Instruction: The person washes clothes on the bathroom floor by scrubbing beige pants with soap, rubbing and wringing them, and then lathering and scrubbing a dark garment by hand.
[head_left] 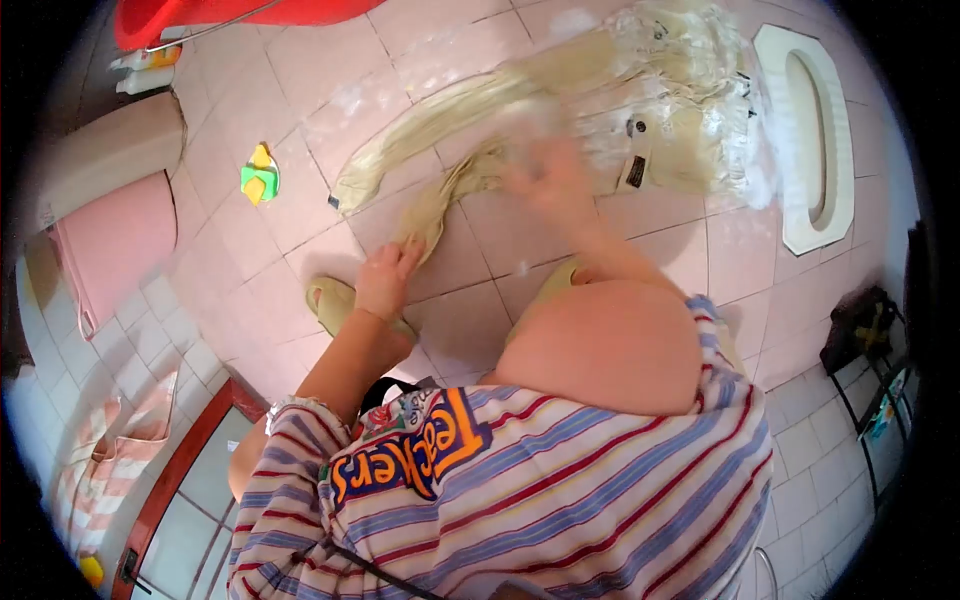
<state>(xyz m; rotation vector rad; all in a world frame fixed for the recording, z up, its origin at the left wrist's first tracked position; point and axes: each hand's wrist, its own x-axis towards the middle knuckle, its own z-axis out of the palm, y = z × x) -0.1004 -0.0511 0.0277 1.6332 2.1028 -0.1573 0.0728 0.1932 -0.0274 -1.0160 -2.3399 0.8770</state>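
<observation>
Fingers of the left hand (382,284) held one leg end of foamy beige trousers (560,72) on the tiled floor (262,295); the right hand (556,182) was too blurred to tell. Around them lay a squat pan (840,150), a red container (230,20), contents unseen, bottles (148,80) and a green-and-yellow item (260,180).

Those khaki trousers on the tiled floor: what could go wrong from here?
The sudsy end of the trousers lies close to the squat toilet, so it might slide against it. Suds on the tiles could make the slippers skid. The left hand touches just one leg's end, so the other leg might bunch up.
</observation>
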